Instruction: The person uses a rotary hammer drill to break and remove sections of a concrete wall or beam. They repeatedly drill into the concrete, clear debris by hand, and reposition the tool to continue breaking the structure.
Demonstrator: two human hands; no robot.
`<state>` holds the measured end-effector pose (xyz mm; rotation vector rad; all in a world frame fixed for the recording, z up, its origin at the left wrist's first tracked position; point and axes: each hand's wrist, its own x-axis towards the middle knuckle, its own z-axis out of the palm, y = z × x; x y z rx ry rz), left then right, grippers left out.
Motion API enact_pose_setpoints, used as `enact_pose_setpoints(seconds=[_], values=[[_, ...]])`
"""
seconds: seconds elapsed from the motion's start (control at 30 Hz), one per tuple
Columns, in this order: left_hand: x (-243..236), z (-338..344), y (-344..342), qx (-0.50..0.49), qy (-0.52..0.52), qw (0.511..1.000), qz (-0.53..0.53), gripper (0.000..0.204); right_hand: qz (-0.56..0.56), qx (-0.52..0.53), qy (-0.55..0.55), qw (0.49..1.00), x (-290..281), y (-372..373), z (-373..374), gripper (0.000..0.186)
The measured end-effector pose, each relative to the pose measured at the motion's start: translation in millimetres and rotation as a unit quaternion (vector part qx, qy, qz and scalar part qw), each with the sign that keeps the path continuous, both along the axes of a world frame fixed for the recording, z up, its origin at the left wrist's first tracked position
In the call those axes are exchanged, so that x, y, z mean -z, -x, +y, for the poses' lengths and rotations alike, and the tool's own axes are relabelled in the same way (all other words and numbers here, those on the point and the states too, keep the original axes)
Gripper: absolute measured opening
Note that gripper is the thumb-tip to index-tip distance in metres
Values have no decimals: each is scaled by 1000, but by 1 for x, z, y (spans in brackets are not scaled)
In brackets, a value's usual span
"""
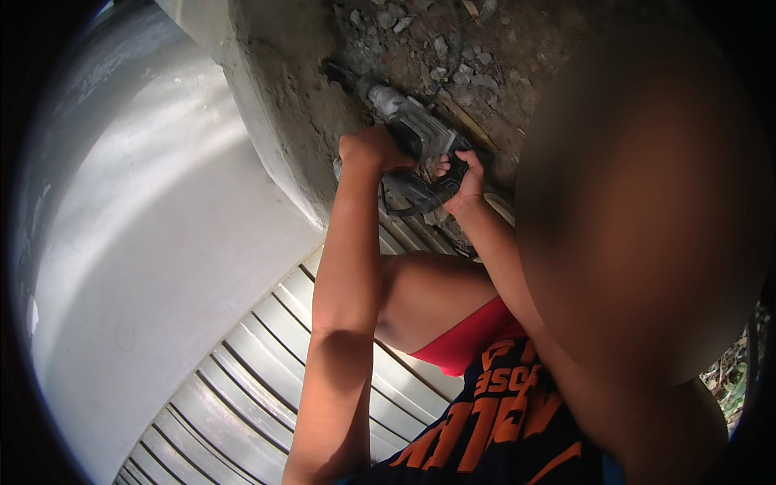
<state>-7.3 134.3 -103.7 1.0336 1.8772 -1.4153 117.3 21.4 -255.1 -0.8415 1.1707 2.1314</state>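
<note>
A grey and black rotary hammer (426,133) lies slanted across my hands, its nose pointing to the upper left. My left hand (373,150) is closed at its side, just behind the nose, probably round a side handle that the fingers mostly hide. Around the black rear handle (459,171) wraps my right hand (469,184); some of its fingertips show inside the grip. The dark front end (338,74) reaches the dirty foot of a concrete edge. Whether it touches there, I cannot tell.
A pale wall (153,218) curves along the left. Ribbed sheeting (242,372) lies below, beside my bent leg (436,295). Broken grey rubble (477,69) covers brown soil (525,105) beyond the tool. A thin wooden strip (469,121) lies beside it. A large blurred patch hides the right side.
</note>
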Motion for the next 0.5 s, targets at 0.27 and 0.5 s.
enact_pose_setpoints(seconds=[0.27,0.5], values=[[6,4,30,-13,-31,998,-61,84,-3,7,-24,1000,-11,-8,26,19],[36,3,42,8,-17,996,-88,90,-11,0,-29,1000,4,-11,41,18]])
